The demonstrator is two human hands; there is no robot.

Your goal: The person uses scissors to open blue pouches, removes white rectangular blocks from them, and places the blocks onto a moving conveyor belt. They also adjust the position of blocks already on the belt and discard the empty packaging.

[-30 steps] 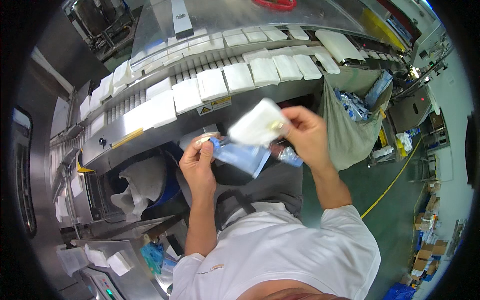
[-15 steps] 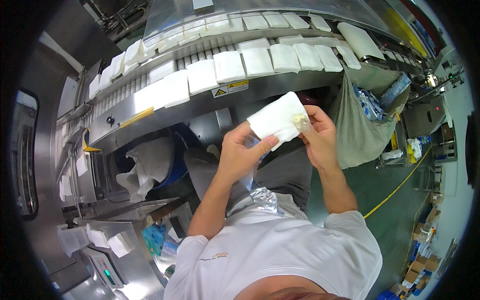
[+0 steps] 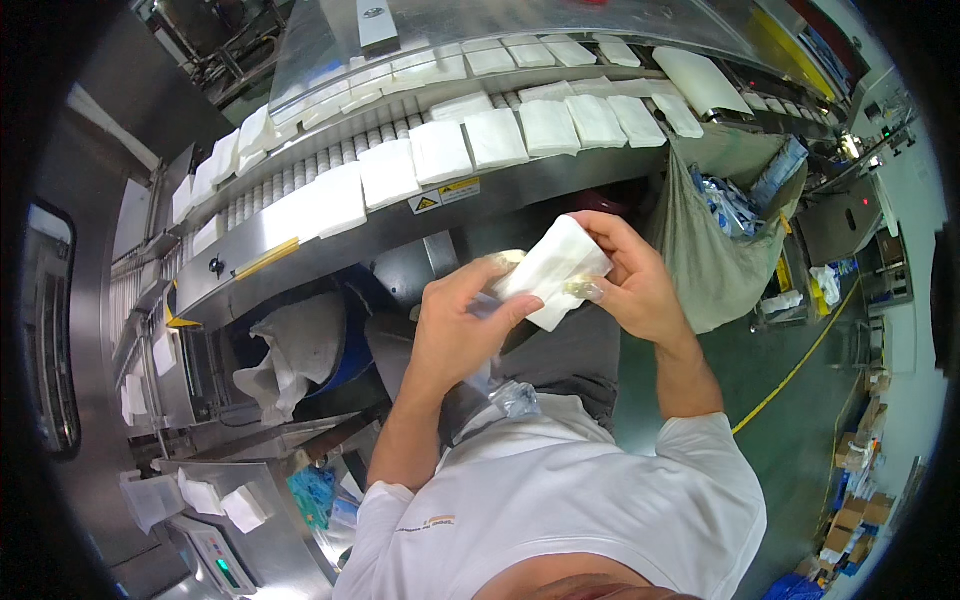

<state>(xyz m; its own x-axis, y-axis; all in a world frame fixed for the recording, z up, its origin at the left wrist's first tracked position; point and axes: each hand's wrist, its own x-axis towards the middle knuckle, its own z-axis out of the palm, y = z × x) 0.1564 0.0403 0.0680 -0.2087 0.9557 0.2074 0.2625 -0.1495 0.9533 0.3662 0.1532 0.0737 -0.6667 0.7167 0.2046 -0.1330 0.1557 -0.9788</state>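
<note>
A folded white cloth pad [image 3: 556,262] is held in front of me, tilted, between both hands. My left hand [image 3: 462,318] pinches its lower left edge, with the thumb on top and fingers partly behind it. My right hand [image 3: 634,282] grips the right side, thumb lying on the face and fingers curled over the upper edge. Pale, see-through covers sit on some fingertips of both hands. Below them, a crumpled silvery plastic film [image 3: 515,398] rests in my lap; part of it is hidden by my left hand and forearm.
A roller conveyor [image 3: 300,180] runs across ahead, with a row of similar white pads [image 3: 495,138] along its near ledge. A grey cloth bag [image 3: 690,250] with silvery wrappers hangs at right. A blue bin [image 3: 350,345] stands lower left, near a scale [image 3: 215,560].
The pad has come slightly down and left and looks narrower, with less of its face showing. My left fingers now show above its left edge. The whole view has shifted a little.
</note>
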